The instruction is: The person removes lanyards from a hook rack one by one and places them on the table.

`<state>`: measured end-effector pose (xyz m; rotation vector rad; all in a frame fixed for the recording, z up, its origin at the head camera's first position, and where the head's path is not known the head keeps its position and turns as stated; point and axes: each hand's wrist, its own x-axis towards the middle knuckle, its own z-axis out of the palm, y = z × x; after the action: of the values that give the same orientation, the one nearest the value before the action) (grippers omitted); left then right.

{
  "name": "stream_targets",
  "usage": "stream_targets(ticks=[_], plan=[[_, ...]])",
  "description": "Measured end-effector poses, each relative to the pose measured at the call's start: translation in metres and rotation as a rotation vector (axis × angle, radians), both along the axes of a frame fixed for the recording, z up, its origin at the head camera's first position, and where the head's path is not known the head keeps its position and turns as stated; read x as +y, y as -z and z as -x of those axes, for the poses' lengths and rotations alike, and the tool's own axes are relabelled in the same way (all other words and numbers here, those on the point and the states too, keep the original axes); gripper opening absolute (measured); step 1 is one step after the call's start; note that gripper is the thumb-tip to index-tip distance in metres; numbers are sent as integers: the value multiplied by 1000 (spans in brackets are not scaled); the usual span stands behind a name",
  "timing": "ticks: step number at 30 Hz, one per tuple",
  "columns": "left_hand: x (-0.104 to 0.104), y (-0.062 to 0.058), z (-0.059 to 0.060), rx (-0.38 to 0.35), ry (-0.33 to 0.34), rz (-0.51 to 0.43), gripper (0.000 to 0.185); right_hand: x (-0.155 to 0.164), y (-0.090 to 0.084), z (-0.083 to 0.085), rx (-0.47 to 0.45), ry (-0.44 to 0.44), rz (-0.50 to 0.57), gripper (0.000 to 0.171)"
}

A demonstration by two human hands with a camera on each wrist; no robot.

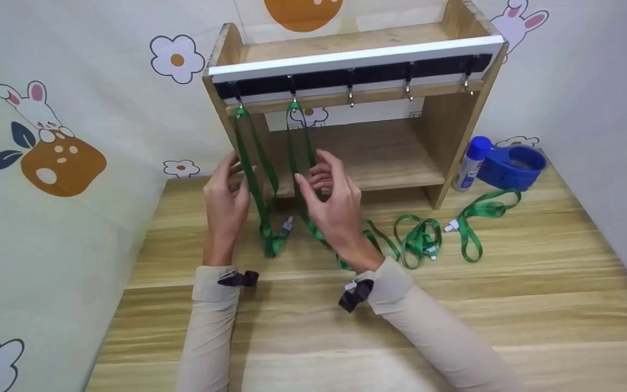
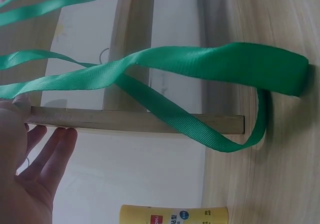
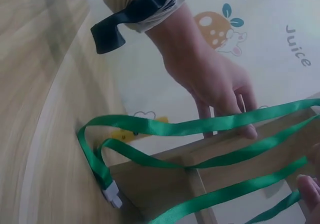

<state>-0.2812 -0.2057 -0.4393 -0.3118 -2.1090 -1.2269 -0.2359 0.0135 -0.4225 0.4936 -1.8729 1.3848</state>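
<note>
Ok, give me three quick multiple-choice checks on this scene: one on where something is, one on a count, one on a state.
1. Where is the blue tape dispenser?
A. On the top shelf
B. On the table to the right of the wooden rack
C. In the left hand

2. How many green lanyards hang from the hooks?
A. Two
B. Four
C. None

3. What is the state of the right hand?
A. Closed in a fist on the table
B. Gripping the spray can
C. Fingers spread at the second hanging lanyard, not clearly gripping it

Answers:
1 B, the dispenser sits beside the rack's right wall, next to the spray can.
2 A, only the first hanging lanyard and the second hang from the two leftmost hooks; the other three hooks are bare.
3 C, the head view shows its fingers extended beside the strap, with no firm grip visible.
</note>
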Motion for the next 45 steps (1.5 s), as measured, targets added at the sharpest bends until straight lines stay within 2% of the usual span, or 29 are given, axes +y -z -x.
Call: stream_targets(ticks=[2, 7, 13, 19, 22, 27, 30, 32, 34, 38, 40, 43, 45], plan=[[0, 0, 0, 6, 1, -2, 43, -2, 0, 1, -23, -9, -28, 52], [1, 1, 0, -6, -1, 15, 45, -11, -2, 5, -46, -27, -85, 50], [2, 2, 0, -19, -8, 25, 44, -17, -6, 14, -61, -46, -96, 34], [1, 5, 1, 21, -1, 19, 43, -15, -14, 22, -69, -36, -85, 18], [0, 5, 0, 22, 0, 16, 43, -13, -24, 26, -36, -44, 1, 13], [0, 4, 0, 9, 3, 6, 42, -10, -52, 25, 78, -182, 260, 11], [0, 2, 0, 7, 4, 6, 42, -8, -66, 16, 83, -254, 302, 12], [1, 2, 0, 9, 4, 10, 43, -6, -68, 8, 22, -287, 270, 12], [1, 2, 0, 11, 3, 12, 43, -3, -65, -2, -90, -337, 223, 13], [1, 1, 0, 12, -5, 17, 43, 4, -53, -18, -328, -420, 95, 14], [1, 1, 0, 8, -7, 19, 42, 8, -46, -25, -413, -440, 27, 13], [1, 1, 0, 4, -6, 14, 42, 14, -38, -33, -484, -464, -48, 19], [0, 1, 1, 6, -7, 10, 43, 18, -33, -36, -493, -469, -82, 26]])
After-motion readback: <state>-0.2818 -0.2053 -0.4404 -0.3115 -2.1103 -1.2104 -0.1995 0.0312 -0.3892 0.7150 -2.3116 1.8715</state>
